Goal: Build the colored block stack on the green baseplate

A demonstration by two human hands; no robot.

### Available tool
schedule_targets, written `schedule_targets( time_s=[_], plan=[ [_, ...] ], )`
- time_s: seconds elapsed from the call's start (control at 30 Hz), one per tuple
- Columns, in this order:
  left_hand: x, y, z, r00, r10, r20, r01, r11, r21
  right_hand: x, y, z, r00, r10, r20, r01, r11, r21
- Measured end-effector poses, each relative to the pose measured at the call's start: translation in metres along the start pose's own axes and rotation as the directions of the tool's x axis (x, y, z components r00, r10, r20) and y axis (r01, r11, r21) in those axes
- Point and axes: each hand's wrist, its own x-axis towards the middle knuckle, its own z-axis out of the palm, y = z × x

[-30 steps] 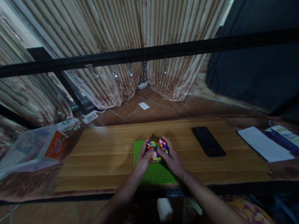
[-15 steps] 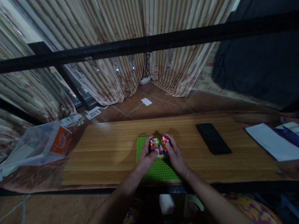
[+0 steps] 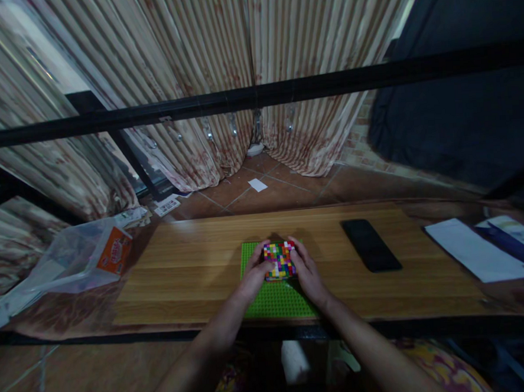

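A block of many-coloured toy bricks [image 3: 280,259] sits between my two hands, over the upper part of a green studded baseplate [image 3: 280,301]. My left hand [image 3: 254,273] grips its left side, the thumb lying near the lower left corner. Round the right side curl the fingers of my right hand [image 3: 306,267], with the thumb against the block's edge. Whether the block is joined to the baseplate or held just above it, I cannot tell. The fingertips behind the block are partly hidden.
The baseplate lies on a wooden board [image 3: 182,272]. To the right are a black tablet or phone [image 3: 370,244] and white paper [image 3: 476,249]. A clear plastic container [image 3: 77,260] with an orange label stands at the left. A dark metal bar [image 3: 256,96] crosses before the curtains.
The view has shifted slightly, so the background sits lower. My left thumb has moved a little at the block's lower left; both hands keep their hold.
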Motion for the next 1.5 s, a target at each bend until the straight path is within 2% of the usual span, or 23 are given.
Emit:
schedule_targets(
  time_s=[0.43, 0.7, 0.9, 1.37, 1.5],
  plan=[
    [0.004, 0.005, 0.007, 0.998, -0.037, -0.046, 0.039, 0.998, 0.041, 0.001, -0.001, 0.000, 1.000, 0.029, -0.006, -0.028, 0.997, 0.074],
    [0.010, 0.008, 0.005, 0.998, -0.056, 0.038, 0.054, 0.997, 0.047, 0.000, -0.007, 0.000, 0.999, 0.042, -0.001, -0.042, 0.994, 0.101],
    [0.012, 0.011, 0.004, 0.996, -0.081, 0.041, 0.076, 0.991, 0.107, 0.001, -0.007, 0.000, 0.998, 0.054, -0.011, -0.053, 0.994, 0.094],
    [0.012, 0.011, 0.005, 0.999, -0.050, 0.017, 0.047, 0.983, 0.175, 0.001, -0.004, 0.001, 0.999, 0.049, -0.007, -0.049, 0.997, 0.068],
    [0.010, 0.014, 0.007, 0.999, -0.039, 0.010, 0.037, 0.988, 0.150, 0.001, -0.004, 0.002, 0.999, 0.042, -0.018, -0.040, 0.997, 0.066]
  ],
)
